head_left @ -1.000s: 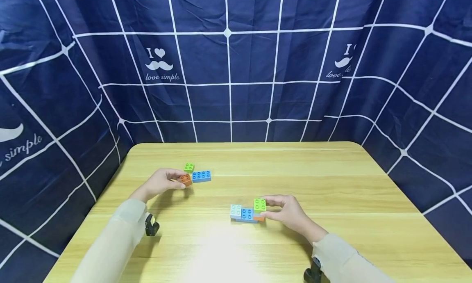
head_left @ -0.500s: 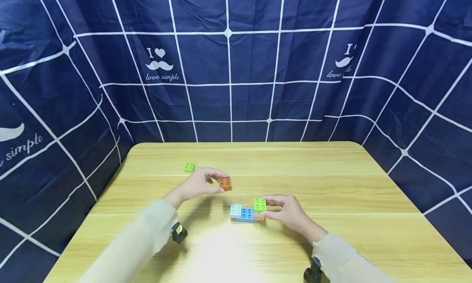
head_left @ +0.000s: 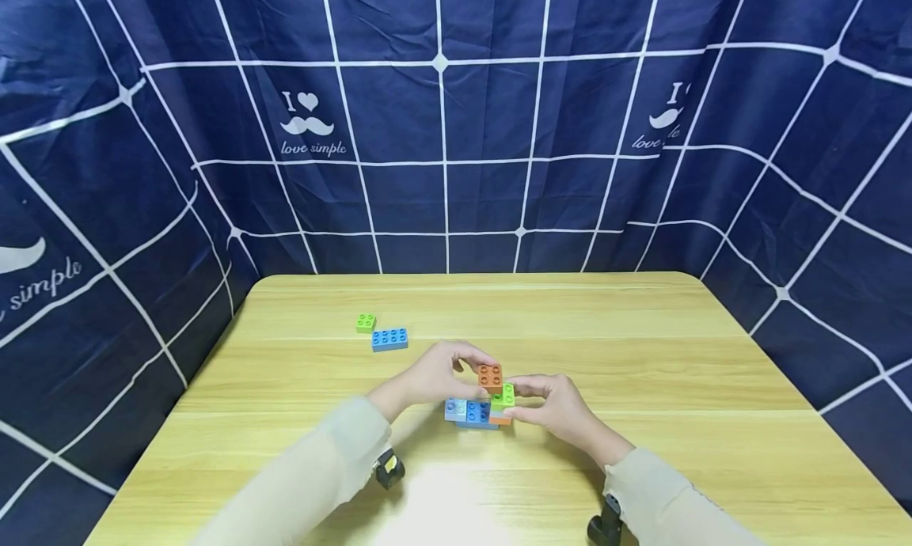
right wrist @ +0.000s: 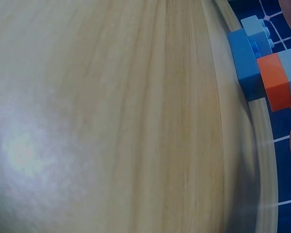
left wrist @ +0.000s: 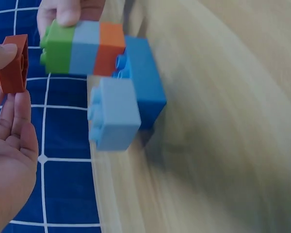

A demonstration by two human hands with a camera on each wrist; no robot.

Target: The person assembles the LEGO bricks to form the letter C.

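Observation:
My left hand point(head_left: 442, 372) pinches a reddish-brown building brick point(head_left: 489, 377) between thumb and fingers. In the left wrist view that brick point(left wrist: 13, 63) is apart from the stack, off its studded green end. The built piece has a long blue brick point(left wrist: 144, 77) at the bottom. A light blue brick point(left wrist: 116, 114) sits on one end of it. On its other end are stacked an orange brick point(left wrist: 110, 48), a grey-blue brick point(left wrist: 85, 48) and a green brick point(left wrist: 58, 48). My right hand point(head_left: 559, 411) grips this stack from the right side.
A loose green brick point(head_left: 366, 323) and a loose blue brick point(head_left: 389, 339) lie on the wooden table point(head_left: 606, 332) at the back left. A dark blue curtain point(head_left: 484, 190) with white lines surrounds the table's back and sides.
The left hand has carried the reddish-brown brick from beside the loose bricks at the back left, rightward and nearer, to over the green brick. The right hand has stayed in place.

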